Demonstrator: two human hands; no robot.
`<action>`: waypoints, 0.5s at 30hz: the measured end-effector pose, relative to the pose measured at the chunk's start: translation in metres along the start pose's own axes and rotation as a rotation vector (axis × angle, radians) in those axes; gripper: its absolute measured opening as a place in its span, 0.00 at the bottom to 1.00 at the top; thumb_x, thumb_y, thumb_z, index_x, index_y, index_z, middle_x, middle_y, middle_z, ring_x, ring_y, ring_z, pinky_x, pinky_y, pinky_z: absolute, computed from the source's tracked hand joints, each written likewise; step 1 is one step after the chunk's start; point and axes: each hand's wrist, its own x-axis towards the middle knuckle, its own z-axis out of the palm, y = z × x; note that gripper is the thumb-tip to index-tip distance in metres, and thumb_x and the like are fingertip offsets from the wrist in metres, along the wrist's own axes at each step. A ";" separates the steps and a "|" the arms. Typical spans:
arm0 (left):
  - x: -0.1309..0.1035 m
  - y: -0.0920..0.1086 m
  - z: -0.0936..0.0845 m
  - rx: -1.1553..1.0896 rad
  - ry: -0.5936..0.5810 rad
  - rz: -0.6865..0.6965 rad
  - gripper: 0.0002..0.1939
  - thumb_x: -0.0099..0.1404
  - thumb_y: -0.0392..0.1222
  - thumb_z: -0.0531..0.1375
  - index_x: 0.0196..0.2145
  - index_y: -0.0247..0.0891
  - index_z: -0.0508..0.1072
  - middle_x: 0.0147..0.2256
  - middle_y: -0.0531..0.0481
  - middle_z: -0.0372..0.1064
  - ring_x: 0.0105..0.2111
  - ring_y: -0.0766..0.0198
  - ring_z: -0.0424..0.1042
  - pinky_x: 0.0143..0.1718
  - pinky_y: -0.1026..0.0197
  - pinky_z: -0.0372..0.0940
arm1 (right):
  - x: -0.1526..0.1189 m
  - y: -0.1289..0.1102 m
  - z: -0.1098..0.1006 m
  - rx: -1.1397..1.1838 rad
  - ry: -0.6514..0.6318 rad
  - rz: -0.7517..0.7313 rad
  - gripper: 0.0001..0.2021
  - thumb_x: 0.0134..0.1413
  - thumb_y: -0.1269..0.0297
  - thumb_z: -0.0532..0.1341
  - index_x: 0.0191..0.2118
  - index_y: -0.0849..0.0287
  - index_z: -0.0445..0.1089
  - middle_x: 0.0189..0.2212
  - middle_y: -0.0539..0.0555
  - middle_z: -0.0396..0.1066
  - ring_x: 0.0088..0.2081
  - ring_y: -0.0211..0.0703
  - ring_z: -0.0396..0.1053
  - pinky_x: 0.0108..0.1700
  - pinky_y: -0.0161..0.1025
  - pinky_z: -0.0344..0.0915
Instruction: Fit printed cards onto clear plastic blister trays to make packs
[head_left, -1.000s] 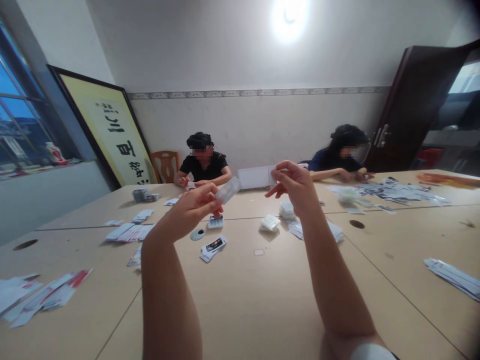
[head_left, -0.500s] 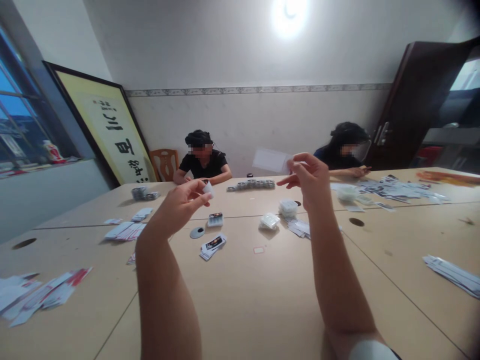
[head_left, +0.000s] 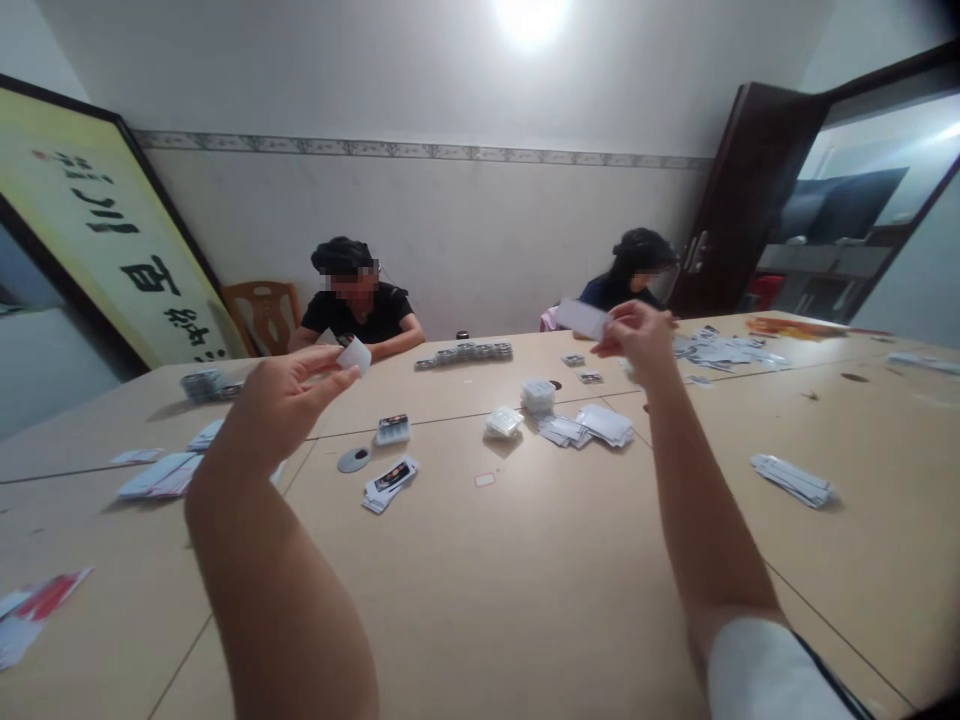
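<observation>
Left hand: raised above the table (head_left: 525,600), the hand (head_left: 296,395) pinching between thumb and fingers.
Small white piece: a squarish bit (head_left: 355,356) in that pinch, at two o'clock from the left hand's middle.
Right hand: also raised, the hand (head_left: 637,338) gripping with its fingertips.
White sheet: a pale rectangle (head_left: 581,318) gripped by one end, reaching out toward ten o'clock from the right hand; well apart from the small white piece, at nearly three o'clock from it.
Grey disc: flat on the table (head_left: 353,460), at five o'clock from the left hand.
Clear tray: near the disc (head_left: 393,430), at its two o'clock, a dark printed card at its far edge.
Printed cards: an overlapping pile (head_left: 390,485) at the disc's four o'clock.
White slips: spread flat (head_left: 606,426) at seven o'clock from the right hand.
Clear packets: a stack (head_left: 538,396) at eight o'clock from the right hand.
</observation>
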 end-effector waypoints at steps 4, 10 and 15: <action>-0.002 0.005 0.001 -0.006 0.025 -0.064 0.18 0.64 0.49 0.62 0.46 0.34 0.78 0.43 0.51 0.79 0.45 0.56 0.75 0.52 0.56 0.68 | 0.008 0.067 -0.007 -0.204 -0.070 0.277 0.13 0.64 0.63 0.63 0.51 0.63 0.69 0.42 0.55 0.74 0.37 0.40 0.75 0.39 0.41 0.76; -0.008 0.017 0.003 -0.109 -0.048 0.000 0.18 0.61 0.48 0.64 0.44 0.31 0.79 0.43 0.46 0.80 0.44 0.56 0.75 0.49 0.57 0.70 | -0.006 0.123 -0.029 -0.417 -0.123 0.505 0.19 0.65 0.58 0.62 0.57 0.61 0.68 0.53 0.59 0.71 0.49 0.47 0.73 0.49 0.49 0.74; -0.005 0.014 0.007 -0.081 -0.154 0.122 0.18 0.57 0.56 0.67 0.37 0.38 0.82 0.39 0.48 0.81 0.40 0.55 0.77 0.43 0.58 0.70 | -0.002 0.111 -0.039 -0.567 -0.237 0.498 0.17 0.65 0.59 0.63 0.55 0.62 0.69 0.51 0.58 0.72 0.47 0.46 0.74 0.48 0.48 0.74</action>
